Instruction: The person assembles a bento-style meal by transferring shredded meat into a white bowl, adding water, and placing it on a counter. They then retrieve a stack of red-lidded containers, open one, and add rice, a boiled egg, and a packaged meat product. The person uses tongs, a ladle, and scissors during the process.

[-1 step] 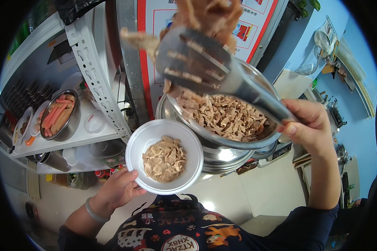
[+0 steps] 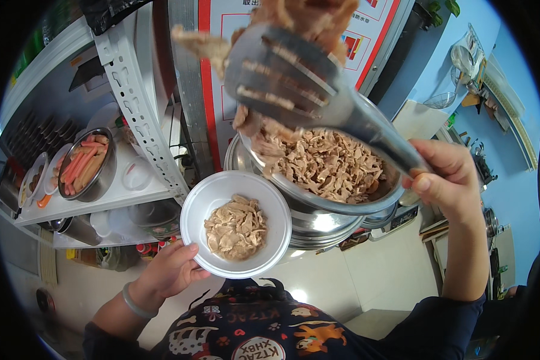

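Note:
My left hand (image 2: 169, 267) grips the rim of a round white bowl (image 2: 280, 234), thumb on the edge. Thin slices of pale brown cooked meat (image 2: 236, 228) lie in the bowl's middle. In my right hand (image 2: 447, 180) is the handle of grey metal tongs (image 2: 282, 78) with a slotted head, raised high. A clump of meat slices (image 2: 312, 24) shows behind and around that head; the lower jaw is hidden. Below the tongs stands a large steel basin (image 2: 342, 207) holding many more slices (image 2: 333, 165). The white bowl is beside its near left side.
Steel vessels (image 2: 324, 231) are stacked under the basin. On the left, a white metal rack (image 2: 132, 102) carries a steel bowl (image 2: 102, 180) of pink sausages (image 2: 84, 165). A red-edged poster (image 2: 372, 36) stands behind the basin. Strainers (image 2: 441, 99) hang at the right wall.
The tongs and my right hand have shifted slightly to the right. The white bowl and my left hand stay in place.

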A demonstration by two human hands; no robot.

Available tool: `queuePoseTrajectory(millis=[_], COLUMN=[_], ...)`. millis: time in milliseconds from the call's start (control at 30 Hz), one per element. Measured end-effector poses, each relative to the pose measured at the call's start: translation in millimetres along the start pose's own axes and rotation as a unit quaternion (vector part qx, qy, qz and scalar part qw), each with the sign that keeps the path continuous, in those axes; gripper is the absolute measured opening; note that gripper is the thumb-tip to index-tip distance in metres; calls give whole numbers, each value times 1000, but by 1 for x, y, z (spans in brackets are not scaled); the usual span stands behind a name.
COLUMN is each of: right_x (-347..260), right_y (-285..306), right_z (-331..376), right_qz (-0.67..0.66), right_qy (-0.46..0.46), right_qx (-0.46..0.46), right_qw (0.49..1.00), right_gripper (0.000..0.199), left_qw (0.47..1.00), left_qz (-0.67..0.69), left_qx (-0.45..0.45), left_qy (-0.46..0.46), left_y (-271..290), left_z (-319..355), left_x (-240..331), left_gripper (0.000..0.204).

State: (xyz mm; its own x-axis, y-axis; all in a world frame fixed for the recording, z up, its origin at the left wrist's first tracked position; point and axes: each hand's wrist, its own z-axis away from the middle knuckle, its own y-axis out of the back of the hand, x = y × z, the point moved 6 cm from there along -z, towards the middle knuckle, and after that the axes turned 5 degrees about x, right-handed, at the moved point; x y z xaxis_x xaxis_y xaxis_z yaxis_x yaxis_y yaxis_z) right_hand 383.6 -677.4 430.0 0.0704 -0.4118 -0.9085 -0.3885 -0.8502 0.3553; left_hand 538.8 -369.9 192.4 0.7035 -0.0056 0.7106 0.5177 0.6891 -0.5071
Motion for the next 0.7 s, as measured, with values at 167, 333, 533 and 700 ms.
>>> queuePoseTrajectory(millis=[167,333,533,700], right_x=[-11,15,40,13], right_y=[0,-38,-85,-89], right_z=[5,10,5,9], right_qz=[-19,135,407,512], right_qy=[27,40,125,127], right_qx=[-9,-134,-163,-185], right_qw=[999,981,890,829], right_gripper=[43,32,35,47], left_qw=[1000,1000,999,999], left_qz=[10,21,33,34], left_qx=[-3,-7,-24,-23], left_qy=[-8,-20,-23,-21], left_y=[-3,-3,-6,-5], left_z=[4,11,11,8], left_x=[0,2,7,10], left_gripper=[38,37,42,46])
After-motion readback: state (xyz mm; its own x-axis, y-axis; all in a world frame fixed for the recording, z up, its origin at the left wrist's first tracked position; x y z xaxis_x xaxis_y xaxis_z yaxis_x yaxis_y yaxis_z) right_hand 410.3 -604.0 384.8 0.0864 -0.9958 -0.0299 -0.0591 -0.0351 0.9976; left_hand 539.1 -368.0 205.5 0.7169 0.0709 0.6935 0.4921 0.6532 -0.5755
